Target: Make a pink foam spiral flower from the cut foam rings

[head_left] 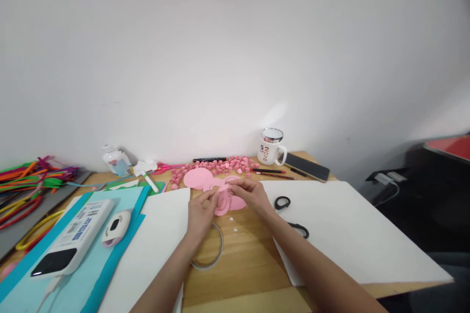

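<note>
Head view: one camera, looking down on a light-brown wooden table (242, 249).
Pink piece: a small, thin pink paper piece (223, 189) is held up near the middle of the table, toward its back edge.
Left hand: the left hand (201, 211) pinches the piece's left side between bent fingertips.
Right hand: the right hand (251, 195) pinches its right side, thumb and forefinger together.
Handling: it should be very light, limp and dry rather than slippery, and likely to crease or tear if pulled.
Where to hold: best at the rim, with fingertips only.
Pink discs: at least three flat, round pink paper discs (197, 178) overlap; the hands hide the exact number.
Pink balls: many small, round pink balls (238, 163) along the back edge, too crowded to count.
Ring: one thin grey ring (221, 249), near the left hand.
Loops: two black handle loops (282, 202), toward the right edge.
Scraps: two tiny white scraps (235, 230).
Mug: one white lidded mug (267, 153), near the back right corner.
</note>
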Motion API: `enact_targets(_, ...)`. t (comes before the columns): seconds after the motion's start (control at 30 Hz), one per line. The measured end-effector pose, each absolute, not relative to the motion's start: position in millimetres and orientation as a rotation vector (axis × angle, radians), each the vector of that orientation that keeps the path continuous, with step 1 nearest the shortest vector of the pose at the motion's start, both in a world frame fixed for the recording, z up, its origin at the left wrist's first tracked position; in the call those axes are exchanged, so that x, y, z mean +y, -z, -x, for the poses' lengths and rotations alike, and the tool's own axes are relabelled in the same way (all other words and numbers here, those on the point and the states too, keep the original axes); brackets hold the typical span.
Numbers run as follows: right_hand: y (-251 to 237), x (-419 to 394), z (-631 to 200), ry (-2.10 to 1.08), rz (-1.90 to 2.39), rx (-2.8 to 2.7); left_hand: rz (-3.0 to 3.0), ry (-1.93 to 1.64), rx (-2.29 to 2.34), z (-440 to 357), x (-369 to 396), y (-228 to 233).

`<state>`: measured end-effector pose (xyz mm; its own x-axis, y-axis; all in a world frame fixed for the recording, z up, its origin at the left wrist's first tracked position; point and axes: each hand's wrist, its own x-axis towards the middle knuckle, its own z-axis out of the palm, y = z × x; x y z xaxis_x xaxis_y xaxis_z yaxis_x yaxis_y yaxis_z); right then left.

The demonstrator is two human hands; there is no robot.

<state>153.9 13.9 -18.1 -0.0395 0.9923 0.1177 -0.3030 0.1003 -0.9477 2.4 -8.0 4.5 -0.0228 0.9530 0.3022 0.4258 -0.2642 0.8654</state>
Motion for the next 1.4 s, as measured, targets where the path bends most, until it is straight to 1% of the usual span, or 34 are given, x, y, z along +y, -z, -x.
enact_targets(0.93, 20.8, 14.9, -155.8, -1.33, 0.834, -1.118, -1.727, -1.229, 1.443, -1.9, -6.8, -2.6)
enact_targets(1.2, 19.7, 14.5, -155.5, -1.263, 0.873, -1.116, -1.745, -1.237, 1.445, -1.5, -6.6, -2.3)
enact_targets(1.4, 18.4, 14.0, -154.0, -1.31, 0.868, -1.092, -1.722, -1.278, 1.442, -1.7, -6.9, -3.4)
